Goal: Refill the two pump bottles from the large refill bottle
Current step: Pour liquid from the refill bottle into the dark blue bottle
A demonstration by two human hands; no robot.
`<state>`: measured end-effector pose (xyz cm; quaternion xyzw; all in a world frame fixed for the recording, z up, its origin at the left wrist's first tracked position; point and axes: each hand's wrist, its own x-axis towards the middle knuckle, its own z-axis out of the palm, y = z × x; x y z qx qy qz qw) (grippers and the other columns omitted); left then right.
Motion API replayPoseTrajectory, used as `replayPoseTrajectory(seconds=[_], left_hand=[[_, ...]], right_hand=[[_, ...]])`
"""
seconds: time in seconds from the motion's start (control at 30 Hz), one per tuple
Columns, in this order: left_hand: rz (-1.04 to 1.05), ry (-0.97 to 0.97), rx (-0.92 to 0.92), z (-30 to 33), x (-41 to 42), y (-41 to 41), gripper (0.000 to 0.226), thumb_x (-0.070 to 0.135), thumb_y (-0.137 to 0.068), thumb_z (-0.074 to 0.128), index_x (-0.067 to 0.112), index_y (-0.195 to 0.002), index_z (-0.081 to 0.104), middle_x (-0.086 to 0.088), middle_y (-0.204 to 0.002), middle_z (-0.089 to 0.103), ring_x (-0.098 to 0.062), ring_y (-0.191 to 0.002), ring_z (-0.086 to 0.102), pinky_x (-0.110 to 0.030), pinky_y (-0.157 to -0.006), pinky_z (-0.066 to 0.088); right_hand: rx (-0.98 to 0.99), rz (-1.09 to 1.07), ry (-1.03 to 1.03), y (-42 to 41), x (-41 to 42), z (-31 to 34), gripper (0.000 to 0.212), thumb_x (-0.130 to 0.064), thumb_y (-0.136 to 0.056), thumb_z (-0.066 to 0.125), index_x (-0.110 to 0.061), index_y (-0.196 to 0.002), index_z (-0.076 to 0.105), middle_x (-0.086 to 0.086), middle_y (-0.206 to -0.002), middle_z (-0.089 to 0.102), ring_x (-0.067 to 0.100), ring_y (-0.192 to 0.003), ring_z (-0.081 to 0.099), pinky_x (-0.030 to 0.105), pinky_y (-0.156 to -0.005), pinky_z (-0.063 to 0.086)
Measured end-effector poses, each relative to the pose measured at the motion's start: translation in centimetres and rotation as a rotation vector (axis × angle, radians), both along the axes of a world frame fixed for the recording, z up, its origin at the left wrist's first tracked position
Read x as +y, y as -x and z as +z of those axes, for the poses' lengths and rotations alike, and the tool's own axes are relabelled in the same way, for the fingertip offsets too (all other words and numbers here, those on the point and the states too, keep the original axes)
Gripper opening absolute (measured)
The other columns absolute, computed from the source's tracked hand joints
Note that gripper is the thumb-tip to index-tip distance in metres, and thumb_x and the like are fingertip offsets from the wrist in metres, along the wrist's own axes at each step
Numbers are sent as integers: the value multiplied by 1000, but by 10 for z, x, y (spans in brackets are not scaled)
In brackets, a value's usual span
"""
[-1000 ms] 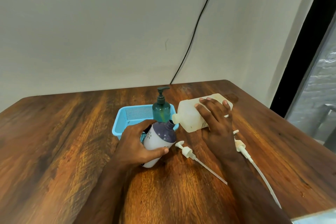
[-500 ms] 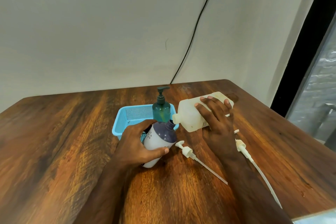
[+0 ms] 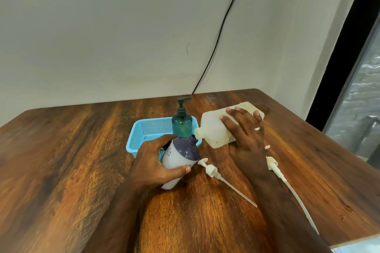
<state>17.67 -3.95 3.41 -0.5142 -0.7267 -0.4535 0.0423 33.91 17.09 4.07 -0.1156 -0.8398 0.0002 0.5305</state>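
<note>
Two hands work over the wooden table (image 3: pixel 82 160). The left hand (image 3: pixel 152 162) wraps its fingers and thumb round a white bottle with a purple shoulder (image 3: pixel 180 160), tilted with its open neck toward the right. The right hand (image 3: pixel 244 135) grips the translucent refill bottle (image 3: pixel 216 129), tipped on its side so its spout sits just above that neck. A teal pump bottle (image 3: pixel 182 123) stands upright in the blue basket (image 3: pixel 144 129). Two white pump heads (image 3: pixel 211 169) (image 3: pixel 272 163) with tubes lie on the table.
</note>
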Motion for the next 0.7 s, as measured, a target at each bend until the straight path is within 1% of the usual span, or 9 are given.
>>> replayPoseTrajectory(seconds=[0.17, 0.23, 0.33, 0.4, 0.5, 0.53, 0.63, 0.7], left_hand=[[-6, -10, 0, 2, 0, -1, 70, 71, -56, 75, 49, -119, 53, 34, -117, 57, 10, -111, 55, -6, -78, 47], [-13, -15, 3, 3, 0, -2, 68, 70, -57, 75, 49, -118, 54, 33, -116, 59, 9, -109, 56, -5, -79, 46], [-17, -8, 16, 2, 1, 0, 70, 71, -58, 75, 42, -119, 57, 27, -113, 63, 2, -106, 60, -7, -76, 48], [-11, -2, 16, 1, 1, 1, 72, 71, -57, 74, 40, -120, 58, 25, -114, 64, 1, -106, 60, -9, -76, 48], [-12, 0, 8, -2, 1, 3, 76, 71, -57, 76, 34, -122, 62, 18, -117, 67, -4, -105, 62, -19, -79, 52], [-11, -1, 8, -2, 1, 3, 76, 71, -57, 76, 34, -122, 62, 18, -118, 67, -4, -105, 63, -21, -79, 53], [-4, 1, 4, -1, 1, 2, 75, 72, -57, 74, 39, -121, 59, 20, -118, 65, -2, -106, 62, -18, -79, 51], [-5, 1, 2, -1, 2, 2, 75, 72, -57, 74, 37, -121, 60, 20, -117, 66, -1, -106, 61, -18, -79, 51]], right_hand=[[3, -7, -8, 0, 0, 0, 66, -20, -78, 78, -24, -138, 48, 13, -144, 56, 29, -138, 42, 38, -126, 1], [5, -5, -6, -1, -1, 0, 64, -22, -79, 75, -24, -137, 48, 13, -143, 56, 27, -138, 41, 38, -126, 0], [0, 3, -7, -1, 0, 0, 66, -21, -79, 76, -24, -138, 48, 13, -144, 56, 27, -139, 40, 39, -126, 1], [-1, 2, -9, -1, 0, 0, 66, -21, -78, 76, -24, -138, 48, 13, -144, 56, 27, -139, 40, 39, -126, 1], [1, -1, -13, 0, 0, 1, 65, -22, -78, 76, -24, -137, 48, 13, -143, 56, 27, -138, 41, 38, -126, 0], [3, 0, -14, 0, 0, 1, 66, -21, -78, 78, -24, -137, 48, 13, -143, 56, 27, -138, 41, 38, -126, 0], [8, 2, -12, 0, 1, 0, 71, -17, -76, 84, -23, -137, 49, 13, -143, 56, 28, -138, 42, 39, -126, 1], [10, -1, -14, -1, 1, 0, 70, -18, -77, 83, -23, -137, 49, 13, -143, 56, 28, -138, 42, 39, -126, 1]])
